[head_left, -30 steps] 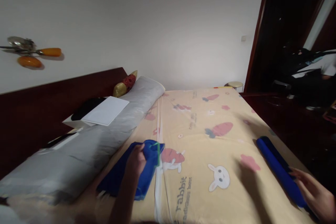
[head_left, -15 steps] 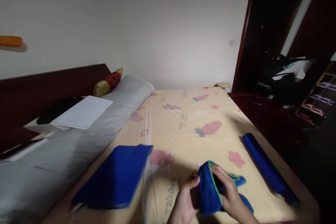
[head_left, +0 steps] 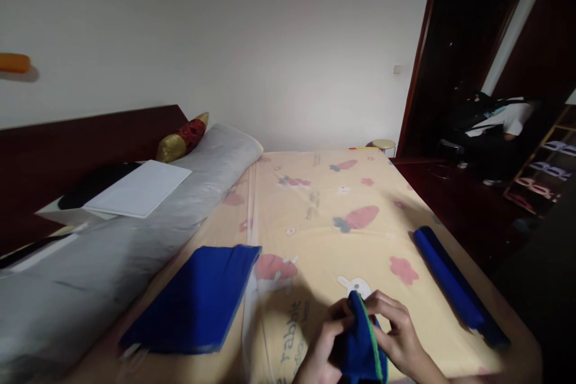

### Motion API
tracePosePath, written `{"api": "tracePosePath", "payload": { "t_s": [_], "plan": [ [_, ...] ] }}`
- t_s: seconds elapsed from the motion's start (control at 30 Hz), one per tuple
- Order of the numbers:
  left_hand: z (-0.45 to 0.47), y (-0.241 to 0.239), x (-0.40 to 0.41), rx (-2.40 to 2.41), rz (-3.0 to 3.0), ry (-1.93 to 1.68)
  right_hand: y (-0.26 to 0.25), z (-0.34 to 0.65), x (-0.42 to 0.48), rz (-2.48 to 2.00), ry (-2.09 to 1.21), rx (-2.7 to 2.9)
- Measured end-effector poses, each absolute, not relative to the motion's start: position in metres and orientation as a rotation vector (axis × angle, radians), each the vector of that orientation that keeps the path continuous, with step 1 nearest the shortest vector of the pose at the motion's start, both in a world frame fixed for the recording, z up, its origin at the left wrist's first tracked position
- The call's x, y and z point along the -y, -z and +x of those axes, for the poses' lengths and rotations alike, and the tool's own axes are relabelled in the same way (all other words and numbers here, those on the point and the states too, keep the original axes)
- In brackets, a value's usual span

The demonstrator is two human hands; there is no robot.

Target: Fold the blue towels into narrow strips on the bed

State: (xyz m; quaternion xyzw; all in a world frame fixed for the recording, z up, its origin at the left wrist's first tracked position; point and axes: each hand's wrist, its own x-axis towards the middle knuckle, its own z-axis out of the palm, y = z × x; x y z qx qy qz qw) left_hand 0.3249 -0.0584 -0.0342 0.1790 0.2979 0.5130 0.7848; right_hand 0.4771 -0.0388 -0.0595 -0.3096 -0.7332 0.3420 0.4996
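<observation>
Green-trimmed cloth (head_left: 359, 348), bunched and unfinished, pinched by left hand (head_left: 321, 345) and right hand (head_left: 398, 336) at near edge of bed (head_left: 342, 192); rolled cloth (head_left: 454, 285), folded cloth (head_left: 198, 300) seemingly done.

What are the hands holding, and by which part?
A blue cloth with green trim, pinched near its top: left hand on its left side, right hand on its right.
</observation>
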Motion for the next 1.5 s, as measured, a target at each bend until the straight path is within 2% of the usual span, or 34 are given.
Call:
{"api": "tracePosePath", "payload": {
  "t_s": [0.27,0.5,0.77,0.93,1.0,1.13,1.27,1.5],
  "plan": [
    [0.327,0.044,0.046,-0.578,0.461,-1.11,0.053,0.492,0.039,-0.647,-0.542,1.943],
    [0.319,0.03,0.055,-0.714,0.692,-1.077,0.059,0.497,0.044,-0.7,-0.557,1.994],
    [0.281,0.035,0.054,-0.898,0.896,-1.298,0.052,0.531,0.048,-0.911,-0.799,1.782],
    [0.268,0.036,0.06,-0.709,1.154,-1.088,0.052,0.538,0.055,-0.882,-1.105,1.622],
    [0.267,0.039,0.062,-0.715,1.232,-0.982,0.052,0.535,0.058,-0.925,-1.134,1.535],
    [0.264,0.041,0.061,-0.887,1.348,-0.976,0.044,0.533,0.058,-1.133,-0.964,1.439],
    [0.251,0.036,0.064,-0.93,1.493,-0.955,0.028,0.548,0.056,-1.14,-0.766,1.612],
    [0.227,0.015,0.066,-1.302,1.697,-0.771,0.022,0.581,0.076,-1.196,-0.546,1.835]
  ]
}}
